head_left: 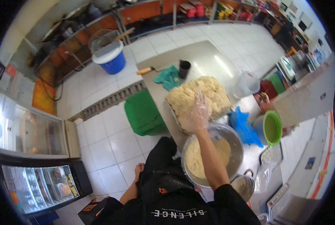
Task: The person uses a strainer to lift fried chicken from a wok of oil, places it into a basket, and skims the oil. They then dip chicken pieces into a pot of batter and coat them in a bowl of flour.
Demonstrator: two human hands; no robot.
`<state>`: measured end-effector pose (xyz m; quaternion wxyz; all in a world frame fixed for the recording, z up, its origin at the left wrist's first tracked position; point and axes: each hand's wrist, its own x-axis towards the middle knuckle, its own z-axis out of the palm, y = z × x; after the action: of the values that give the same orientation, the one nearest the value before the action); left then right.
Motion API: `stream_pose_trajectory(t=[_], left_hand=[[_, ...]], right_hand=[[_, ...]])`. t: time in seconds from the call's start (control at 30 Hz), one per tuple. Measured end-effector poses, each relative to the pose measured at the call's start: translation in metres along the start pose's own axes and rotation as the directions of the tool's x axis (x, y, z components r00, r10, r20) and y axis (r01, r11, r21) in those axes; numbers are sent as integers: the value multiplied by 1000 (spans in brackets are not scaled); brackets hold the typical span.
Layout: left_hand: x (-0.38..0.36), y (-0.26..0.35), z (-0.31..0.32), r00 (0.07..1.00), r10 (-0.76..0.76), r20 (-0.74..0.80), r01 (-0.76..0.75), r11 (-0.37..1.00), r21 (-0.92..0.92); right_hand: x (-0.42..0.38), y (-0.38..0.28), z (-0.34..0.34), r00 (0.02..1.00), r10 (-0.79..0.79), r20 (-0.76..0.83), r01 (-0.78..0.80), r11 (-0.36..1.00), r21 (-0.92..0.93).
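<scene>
My right hand (198,114), in a clear plastic glove, lies over a tray of pale, lumpy crumbly food (182,98). Its fingers stretch forward, flat on the lumpy surface, and nothing is gripped. Under my right forearm stands a large metal bowl (238,159) with loose yellowish crumbs (195,159) in it. My bare left hand (139,168) hangs low beside my left thigh, away from the table. Its fingers look curled in, with no object visible in them.
On the steel table (201,56) are a green cloth (168,77), a black cup (184,68), a wooden-handled tool (145,70), a clear plastic container (247,84) and a blue bag (242,125). A green-rimmed bucket (272,129) stands right; a green bin (143,112) is left.
</scene>
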<state>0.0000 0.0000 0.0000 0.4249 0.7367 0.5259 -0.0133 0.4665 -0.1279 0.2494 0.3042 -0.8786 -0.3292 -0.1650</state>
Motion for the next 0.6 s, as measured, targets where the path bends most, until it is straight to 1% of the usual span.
stream_pose_trajectory(t=[0.03,0.07,0.1,0.13,0.17,0.2,0.23,0.27,0.3,0.33,0.37,0.4,0.43,0.47,0.5,0.53,0.57,0.6], left_hand=[[3,-12,-23,997,55,-60,-49,995,92],[0,-25,-41,987,-1,-162,11,998,63],[-57,-24,16,981,-109,-158,97,992,-86],[-51,-46,-15,963,-182,-198,136,965,-225],[-62,-57,-42,928,-262,-264,201,951,-236],[-72,-57,-67,856,-421,-301,331,893,-306],[-71,-89,-64,892,-324,-316,277,943,-184],[-69,-125,-60,919,-222,-327,215,975,-57],[-68,-157,-58,935,-119,-334,150,986,69],[-90,-156,-67,993,-46,-107,91,877,471],[-101,-156,-73,991,-70,-113,113,894,434],[-98,-160,-80,989,-84,-122,126,908,399],[-85,-161,-87,986,-94,-138,138,923,358],[-75,-161,-93,981,-105,-161,153,935,319],[-54,-100,-125,629,-728,-273,632,683,-365],[-12,-150,-112,666,-691,-281,581,717,-386],[28,-199,-100,701,-652,-288,528,746,-406],[50,-187,-128,743,-597,-302,448,779,-439]], right_hand=[[18,-14,23,998,-64,-13,54,930,-363],[17,4,17,997,-33,76,58,934,-352],[14,22,14,986,-3,165,60,938,-342],[14,7,18,979,-1,203,69,943,-324],[7,14,51,923,-354,-147,226,812,-538],[7,6,60,994,-85,68,106,884,-456],[12,-7,51,935,155,318,-8,908,-419],[19,-31,29,994,-82,75,110,823,-558],[17,-8,42,982,-27,186,116,864,-490],[22,-23,23,962,61,266,70,886,-458],[28,-40,3,927,149,343,17,900,-436],[37,-76,-16,914,223,338,-60,900,-432],[40,-69,-6,947,162,279,-4,871,-491],[33,-41,17,989,107,104,-30,826,-563],[26,-10,41,996,46,-80,-86,780,-620],[19,19,65,967,-15,-255,-160,743,-650],[14,2,70,929,-17,-370,-200,818,-539],[6,-42,75,935,92,-342,-211,920,-331]])
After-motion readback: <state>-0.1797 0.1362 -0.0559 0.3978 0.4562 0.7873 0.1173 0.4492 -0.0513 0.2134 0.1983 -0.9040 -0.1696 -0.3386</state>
